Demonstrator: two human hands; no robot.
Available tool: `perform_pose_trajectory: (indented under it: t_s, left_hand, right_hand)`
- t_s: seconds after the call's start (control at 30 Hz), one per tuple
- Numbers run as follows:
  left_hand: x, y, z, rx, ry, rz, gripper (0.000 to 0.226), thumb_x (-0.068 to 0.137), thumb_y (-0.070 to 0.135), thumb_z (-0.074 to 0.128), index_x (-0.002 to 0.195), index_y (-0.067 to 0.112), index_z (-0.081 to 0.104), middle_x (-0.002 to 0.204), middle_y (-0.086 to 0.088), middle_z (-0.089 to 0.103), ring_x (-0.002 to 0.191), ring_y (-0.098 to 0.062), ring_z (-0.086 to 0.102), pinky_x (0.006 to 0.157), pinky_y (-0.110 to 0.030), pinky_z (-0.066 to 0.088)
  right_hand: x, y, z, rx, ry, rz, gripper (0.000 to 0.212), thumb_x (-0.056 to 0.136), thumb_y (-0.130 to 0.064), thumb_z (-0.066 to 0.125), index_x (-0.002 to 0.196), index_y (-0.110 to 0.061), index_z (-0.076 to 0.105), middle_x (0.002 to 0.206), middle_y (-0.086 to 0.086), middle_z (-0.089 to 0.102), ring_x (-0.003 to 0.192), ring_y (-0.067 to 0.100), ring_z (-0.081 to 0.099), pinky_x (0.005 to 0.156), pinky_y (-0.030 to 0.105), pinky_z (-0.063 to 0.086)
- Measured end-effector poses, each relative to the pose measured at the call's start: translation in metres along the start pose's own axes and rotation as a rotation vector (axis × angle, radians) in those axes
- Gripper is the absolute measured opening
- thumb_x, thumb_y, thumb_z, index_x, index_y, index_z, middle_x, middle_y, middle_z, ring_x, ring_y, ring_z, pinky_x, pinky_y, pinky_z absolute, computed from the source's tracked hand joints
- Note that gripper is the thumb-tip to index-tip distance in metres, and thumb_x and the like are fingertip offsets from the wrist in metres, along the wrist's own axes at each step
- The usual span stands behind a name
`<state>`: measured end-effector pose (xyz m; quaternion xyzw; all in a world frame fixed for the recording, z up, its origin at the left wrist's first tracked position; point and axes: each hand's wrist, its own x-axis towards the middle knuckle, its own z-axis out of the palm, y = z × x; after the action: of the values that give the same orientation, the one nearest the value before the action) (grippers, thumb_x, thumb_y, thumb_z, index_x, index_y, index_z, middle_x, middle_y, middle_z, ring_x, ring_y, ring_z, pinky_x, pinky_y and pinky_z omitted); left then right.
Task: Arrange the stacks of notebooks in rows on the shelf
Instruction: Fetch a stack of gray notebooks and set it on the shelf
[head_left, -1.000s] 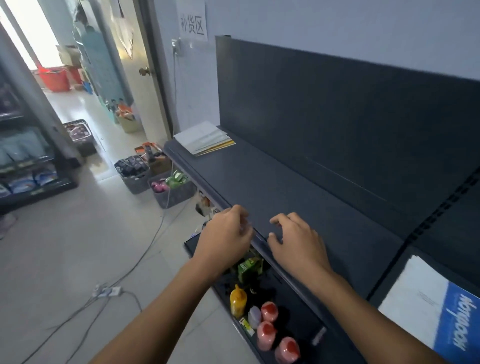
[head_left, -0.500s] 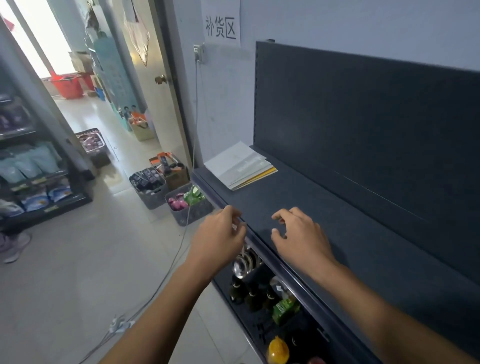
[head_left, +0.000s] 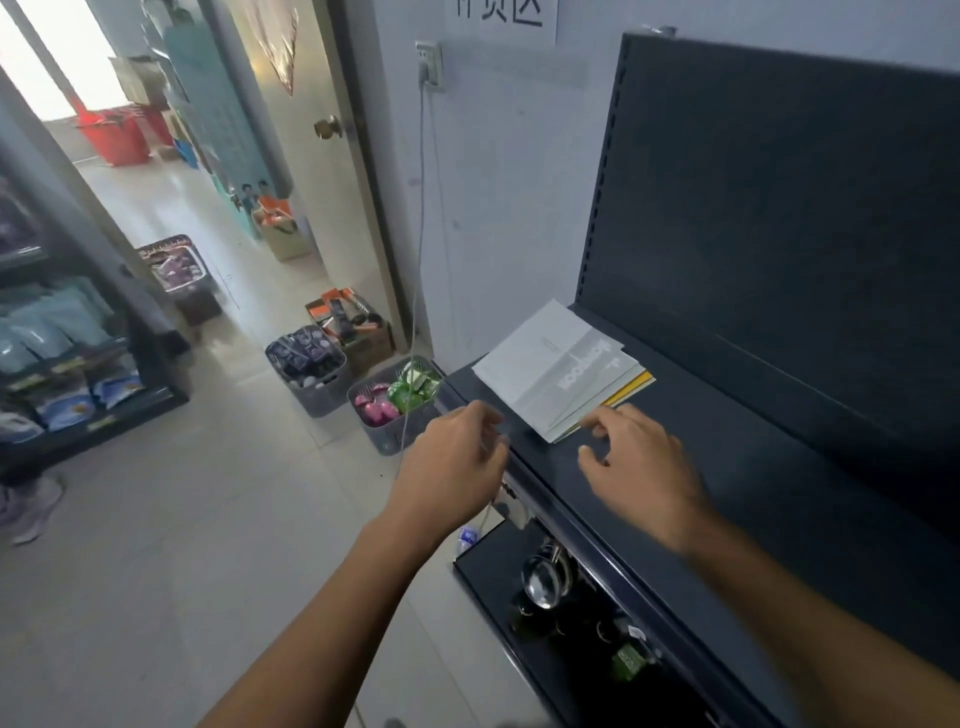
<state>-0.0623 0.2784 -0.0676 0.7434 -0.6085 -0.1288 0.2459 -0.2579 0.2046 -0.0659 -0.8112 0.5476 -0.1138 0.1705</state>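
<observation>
A stack of notebooks (head_left: 550, 369) with a pale grey top cover and yellow edges lies at the far left end of the dark shelf (head_left: 753, 467). My right hand (head_left: 634, 462) hovers over the shelf just in front of the stack, fingers loosely curled, fingertips close to the stack's near corner; it holds nothing. My left hand (head_left: 457, 462) hangs at the shelf's front edge, left of the stack, fingers loosely bent and empty. Both hands are motion-blurred.
A lower shelf (head_left: 498, 577) below holds a metal ladle and bottles. Grey baskets (head_left: 395, 410) of goods and boxes stand on the floor left of the shelf. A cable hangs from a wall socket (head_left: 429, 65). Another rack (head_left: 62, 364) stands at far left.
The view has swung left along the shelf, and both hands have moved toward the notebook stack at the left end. The blue-and-white notebook at the right has left the view.
</observation>
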Motion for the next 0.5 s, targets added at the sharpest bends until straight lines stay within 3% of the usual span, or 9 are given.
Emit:
perform_pose_trajectory:
  t_s: [0.2, 0.5]
  left_hand:
    - [0.053, -0.051, -0.019, -0.021, -0.077, 0.109, 0.025, 0.097, 0.038, 0.051, 0.117, 0.026, 0.060, 0.102, 0.010, 0.065, 0.089, -0.009, 0.063, 0.080, -0.038, 0.057]
    - [0.110, -0.103, -0.038, -0.049, -0.163, 0.341, 0.020, 0.098, 0.034, 0.052, 0.114, 0.026, 0.061, 0.103, 0.010, 0.066, 0.090, -0.009, 0.062, 0.082, -0.035, 0.055]
  right_hand:
    - [0.034, -0.038, 0.016, 0.000, 0.069, 0.116, 0.027, 0.094, -0.029, 0.056, 0.120, -0.028, 0.060, 0.117, -0.007, 0.060, 0.092, 0.019, 0.063, 0.076, 0.039, 0.055]
    - [0.048, -0.086, 0.046, 0.006, 0.166, 0.361, 0.026, 0.094, -0.034, 0.055, 0.119, -0.030, 0.058, 0.118, -0.008, 0.058, 0.091, 0.018, 0.061, 0.080, 0.038, 0.053]
